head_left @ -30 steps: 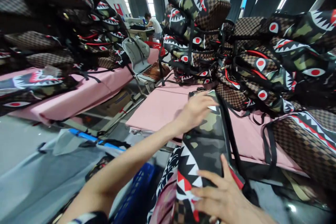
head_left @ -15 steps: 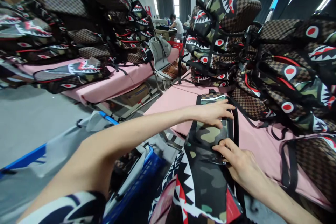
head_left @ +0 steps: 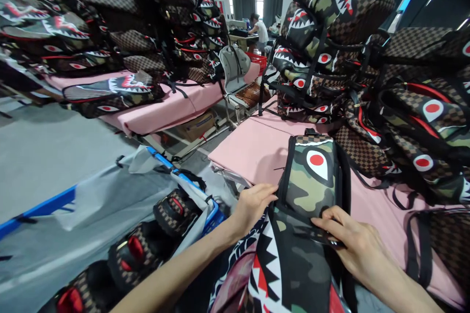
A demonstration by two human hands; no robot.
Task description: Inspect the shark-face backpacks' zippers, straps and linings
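A camouflage backpack point(head_left: 304, 259) with shark teeth and a red-and-white eye lies from my lap onto the pink table. Its front pocket point(head_left: 312, 181) faces up, trimmed in black. My left hand point(head_left: 255, 205) is closed at the pocket's left edge, fingertips against the black border. Over the lower right of the pocket, my right hand point(head_left: 348, 237) is closed around a small dark, shiny tool point(head_left: 332, 241) that looks like thread snips. The fingers hide much of it. A thin dark thread point(head_left: 279, 168) sticks out left of the pocket.
Similar backpacks point(head_left: 323, 58) are piled on the pink table point(head_left: 242, 142) ahead and right. More stand on another pink table point(head_left: 157, 115) at left. A blue-rimmed, lined crate point(head_left: 91, 225) with checkered pieces sits low left. A person point(head_left: 260, 32) works far back.
My left hand has moved from across the pocket down to its left edge, uncovering the eye. My right hand stays near the pocket's lower right. The view has shifted left.
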